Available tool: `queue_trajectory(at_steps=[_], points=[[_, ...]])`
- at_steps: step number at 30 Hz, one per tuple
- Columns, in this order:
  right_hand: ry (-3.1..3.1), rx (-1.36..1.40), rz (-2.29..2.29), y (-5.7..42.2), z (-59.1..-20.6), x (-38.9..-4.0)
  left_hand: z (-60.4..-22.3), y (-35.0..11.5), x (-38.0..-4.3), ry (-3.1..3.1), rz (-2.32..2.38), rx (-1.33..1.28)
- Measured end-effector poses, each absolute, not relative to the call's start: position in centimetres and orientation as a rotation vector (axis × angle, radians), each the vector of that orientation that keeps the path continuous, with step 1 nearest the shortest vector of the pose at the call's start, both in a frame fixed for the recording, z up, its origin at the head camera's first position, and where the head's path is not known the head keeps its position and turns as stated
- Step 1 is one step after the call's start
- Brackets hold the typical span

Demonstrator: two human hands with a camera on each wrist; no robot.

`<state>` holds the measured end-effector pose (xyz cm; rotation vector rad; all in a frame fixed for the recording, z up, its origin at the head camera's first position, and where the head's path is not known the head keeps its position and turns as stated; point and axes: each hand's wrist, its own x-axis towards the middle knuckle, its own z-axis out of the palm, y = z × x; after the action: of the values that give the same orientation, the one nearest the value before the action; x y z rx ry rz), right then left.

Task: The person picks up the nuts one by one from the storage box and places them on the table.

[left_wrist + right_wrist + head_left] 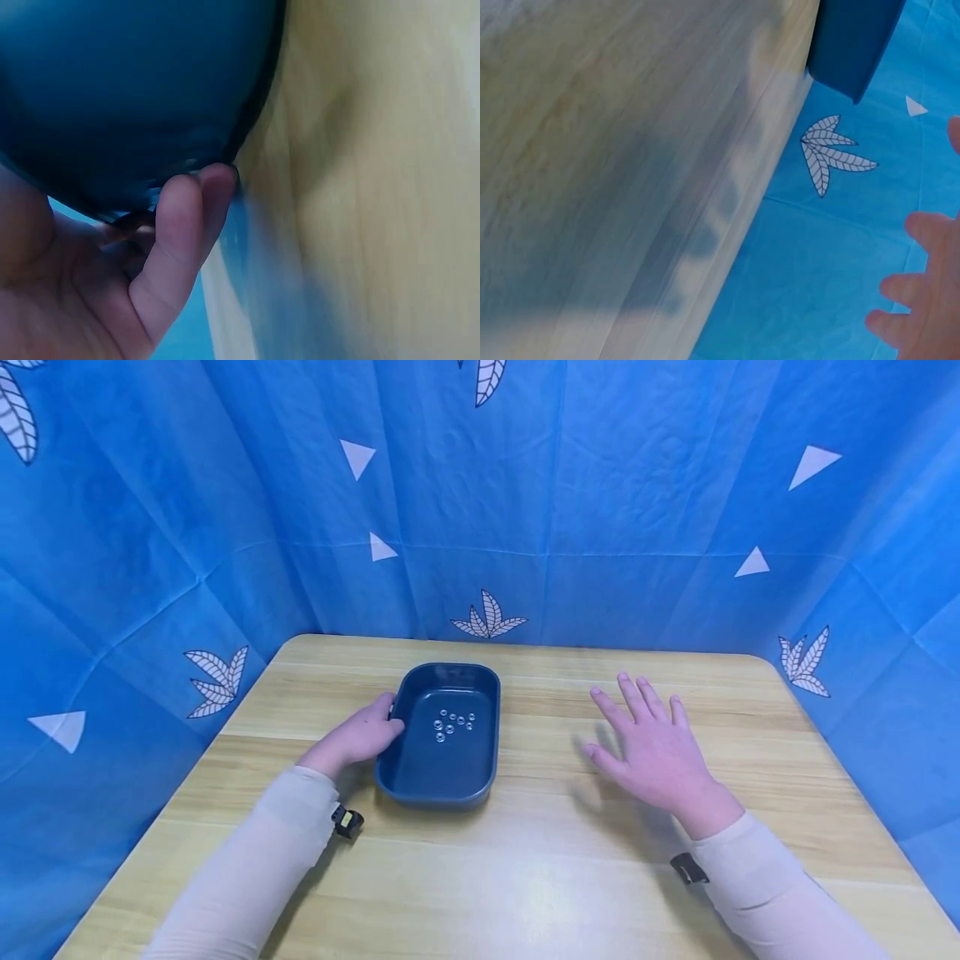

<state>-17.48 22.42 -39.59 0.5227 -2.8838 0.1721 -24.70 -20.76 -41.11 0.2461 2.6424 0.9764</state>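
A dark blue rectangular tub (438, 777) with rounded corners stands on the left half of the table. Several small, shiny ring-shaped pieces (450, 729), like metal nuts, lie scattered on its floor. My left hand (363, 732) holds the tub by its left side, with the thumb over the rim. In the left wrist view, the fingers (180, 232) curl against the tub's outer wall (135, 97). To the right, my right hand (656, 752) hovers palm down over the table with its fingers spread and holds nothing. Its fingertips also show at the edge of the right wrist view.
The light wooden table (555, 877) has rounded far corners. A blue curtain (600, 485) with white leaf and triangle prints hangs behind it and along both sides. Each sleeve carries a small black device near the wrist, such as the left one (347, 821).
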Motion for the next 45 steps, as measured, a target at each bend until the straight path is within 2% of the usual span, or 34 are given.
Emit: queue_trajectory(at_steps=[25,45], points=[[-2.875,0.539,0.188,22.0,-40.0,-17.4,-41.9,-14.2,-21.0,2.411,1.216,0.281],[-2.883,0.547,0.183,21.4,-39.3,-17.8,-41.2,-12.9,-20.5,2.433,1.139,0.298]])
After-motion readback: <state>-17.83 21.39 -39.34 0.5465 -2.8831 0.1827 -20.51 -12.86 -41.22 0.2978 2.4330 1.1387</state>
